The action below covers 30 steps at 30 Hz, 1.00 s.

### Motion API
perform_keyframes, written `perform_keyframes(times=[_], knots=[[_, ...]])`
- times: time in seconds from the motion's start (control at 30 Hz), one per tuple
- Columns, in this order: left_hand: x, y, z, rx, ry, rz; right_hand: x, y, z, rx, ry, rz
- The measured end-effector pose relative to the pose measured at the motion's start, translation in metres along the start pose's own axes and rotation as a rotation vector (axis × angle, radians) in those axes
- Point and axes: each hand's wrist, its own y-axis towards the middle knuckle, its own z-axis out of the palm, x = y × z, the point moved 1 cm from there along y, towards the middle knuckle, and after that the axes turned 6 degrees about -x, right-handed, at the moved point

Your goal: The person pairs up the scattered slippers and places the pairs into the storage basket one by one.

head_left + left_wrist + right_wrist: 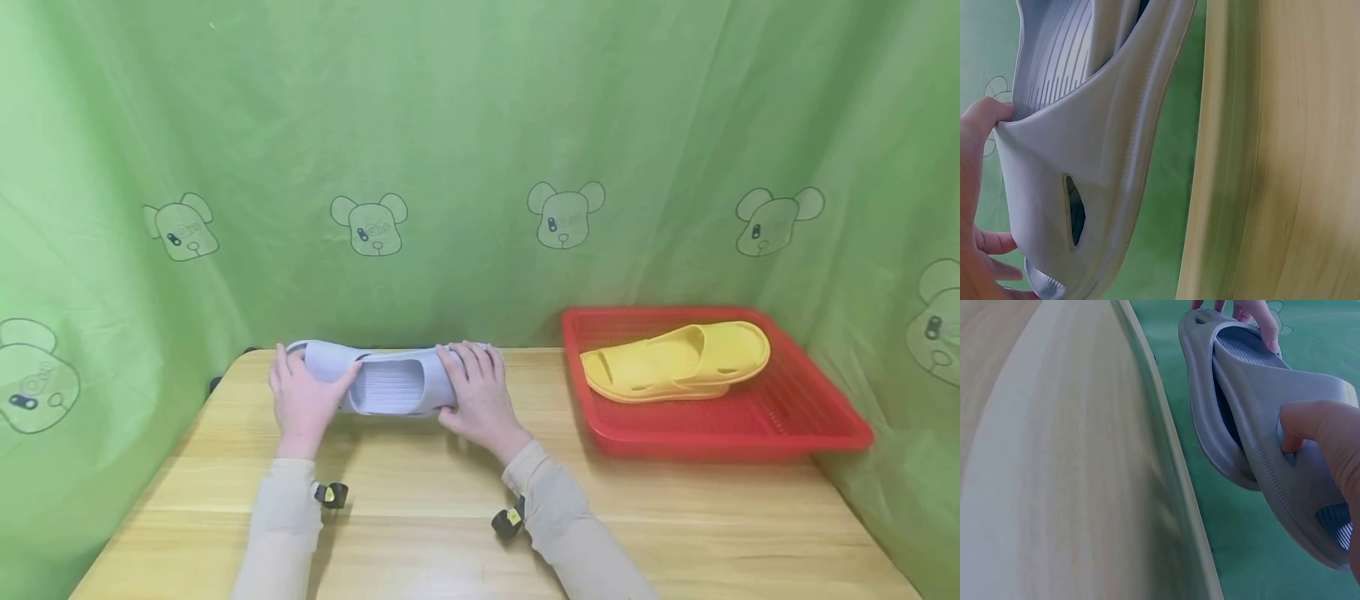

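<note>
Between my hands is a pair of grey-lavender slippers, fitted together and lifted above the far edge of the table. My left hand grips the left end, with the thumb on the rim of a slipper's strap. At the right end my right hand holds the pair, fingers over the top and thumb below. In the right wrist view, that thumb presses into a side slot of the nearer slipper; the other slipper shows behind it.
To the right stands a red plastic basket with yellow slippers stacked inside. A wooden table lies under my arms. Green curtains printed with bear faces hang at the back and both sides.
</note>
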Motion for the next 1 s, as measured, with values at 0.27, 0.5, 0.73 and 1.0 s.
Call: perform_keyframes(times=[0.27, 0.5, 0.73, 1.0], knots=[[0.0, -0.001, 0.007, -0.025, -0.015, -0.003, 0.005, 0.001, 0.001, 0.006, 0.021, 0.023], [-0.004, -0.005, 0.01, -0.015, 0.001, 0.014, 0.012, 0.0, 0.001, 0.061, 0.042, 0.061], [-0.001, -0.002, 0.009, -0.027, 0.03, 0.004, 0.015, 0.0, 0.003, 0.036, 0.051, 0.034], [0.002, 0.001, 0.004, -0.03, 0.017, -0.026, 0.016, 0.001, 0.001, 0.038, 0.04, -0.01]])
